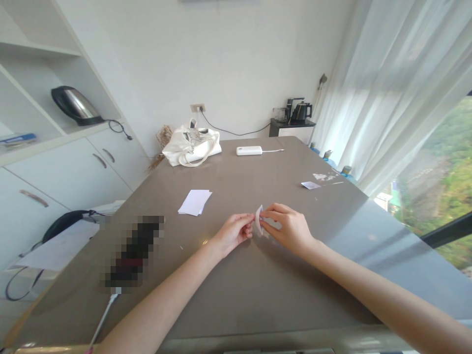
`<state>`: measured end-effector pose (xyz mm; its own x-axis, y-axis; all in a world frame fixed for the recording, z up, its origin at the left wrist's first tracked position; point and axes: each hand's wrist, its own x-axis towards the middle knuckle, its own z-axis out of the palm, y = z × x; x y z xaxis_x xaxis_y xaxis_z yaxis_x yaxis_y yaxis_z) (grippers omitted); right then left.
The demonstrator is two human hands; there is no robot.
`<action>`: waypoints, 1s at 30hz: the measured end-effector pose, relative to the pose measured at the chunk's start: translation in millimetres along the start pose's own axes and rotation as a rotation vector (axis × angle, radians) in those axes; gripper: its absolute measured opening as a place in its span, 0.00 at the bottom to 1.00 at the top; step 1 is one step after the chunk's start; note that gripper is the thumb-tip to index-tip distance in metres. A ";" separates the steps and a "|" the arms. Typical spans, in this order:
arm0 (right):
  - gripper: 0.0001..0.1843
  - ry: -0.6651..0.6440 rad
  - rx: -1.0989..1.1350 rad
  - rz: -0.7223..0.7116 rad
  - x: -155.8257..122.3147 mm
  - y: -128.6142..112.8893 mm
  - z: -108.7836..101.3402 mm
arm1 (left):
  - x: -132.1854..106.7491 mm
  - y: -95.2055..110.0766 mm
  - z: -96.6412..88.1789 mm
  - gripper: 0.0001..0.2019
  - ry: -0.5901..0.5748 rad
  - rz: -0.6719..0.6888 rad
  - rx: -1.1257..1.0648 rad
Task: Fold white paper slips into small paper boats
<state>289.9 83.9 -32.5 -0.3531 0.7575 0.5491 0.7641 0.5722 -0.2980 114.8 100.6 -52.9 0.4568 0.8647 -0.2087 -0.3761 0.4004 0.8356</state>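
A small curved piece of white paper (259, 222) is held just above the grey-brown table (236, 285). My left hand (236, 231) pinches its left side between thumb and forefinger, the other fingers curled. From the right, my right hand (289, 226) grips the same paper with thumb and fingertips. To the left lies a small stack of white paper sheets (194, 202). A folded piece of paper (310, 185) rests farther right, close to some torn paper scraps (322, 176).
A pixelated dark object (134, 253) with a white cable (103, 317) lies at left. At the back are a white handbag (193, 145) and a white power strip-like block (249, 150). Curtains (398, 88) hang at right; a kettle (76, 104) stands on the left shelf.
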 end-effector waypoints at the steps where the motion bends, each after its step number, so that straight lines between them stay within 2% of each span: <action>1: 0.09 -0.005 -0.022 -0.017 -0.1 0.8 -0.5 | -0.2 0.1 0.3 0.13 -0.008 -0.003 0.002; 13: 0.13 -0.022 -0.127 -0.141 -1.1 0.8 -3.2 | -2.1 2.0 2.2 0.16 -0.082 -0.011 0.054; 21: 0.15 -0.037 -0.143 -0.164 -0.4 0.8 -0.1 | -5.9 3.0 6.4 0.18 -0.089 0.008 0.229; 30: 0.08 -0.056 -0.104 -0.099 0.4 -0.6 -0.6 | -4.6 0.1 5.8 0.20 -0.027 0.097 0.414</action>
<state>289.7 83.7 -31.7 -0.4566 0.7172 0.5265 0.7749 0.6113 -0.1607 117.3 94.9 -48.9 0.4581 0.8820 -0.1108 -0.0651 0.1577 0.9853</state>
